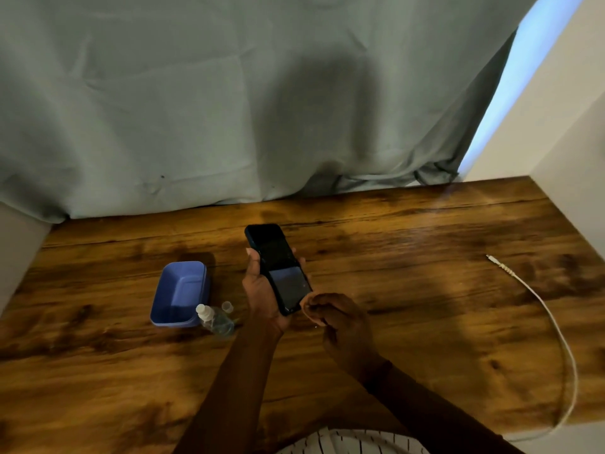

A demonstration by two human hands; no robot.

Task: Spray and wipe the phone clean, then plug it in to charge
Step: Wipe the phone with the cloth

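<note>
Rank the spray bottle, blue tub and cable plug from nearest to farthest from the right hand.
From the right hand:
1. Spray bottle, lying on the table to its left.
2. Blue tub, just beyond the bottle, farther left.
3. Cable plug, far right.

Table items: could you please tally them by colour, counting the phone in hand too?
Blue: 1, the tub
Black: 1, the phone, held in the left hand
Clear: 2, the bottle and its cap
White: 1, the cable
Total: 5
</note>
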